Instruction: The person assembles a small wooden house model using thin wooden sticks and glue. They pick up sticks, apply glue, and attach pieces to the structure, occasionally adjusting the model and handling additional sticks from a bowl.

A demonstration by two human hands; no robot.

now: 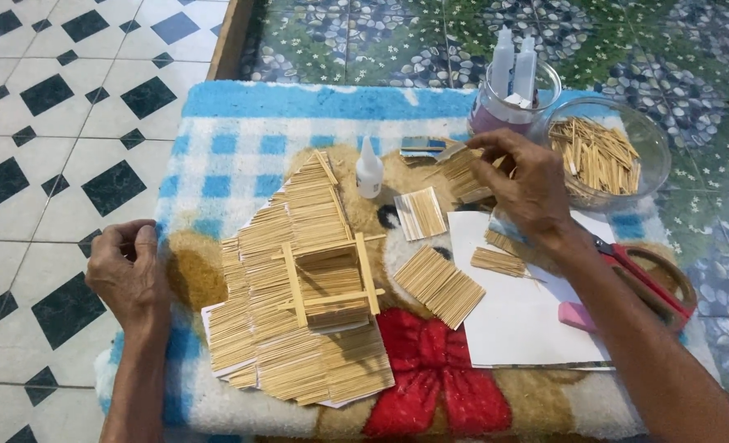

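Right hand (522,182) reaches to the far right, fingers curled and pinching the edge of a small stick panel (465,174). Left hand (126,271) rests at the near-left edge of the mat (241,131), loosely curled into a fist, holding nothing visible. Between the hands lies a large stick model (299,287) of layered panels, just right of the left hand. A glue bottle (369,169) stands just left of the held panel. Glass bowl (627,131) of loose sticks sits far right; red scissors (643,275) lie on white paper (520,320). Tiled floor (52,123) surrounds the mat.
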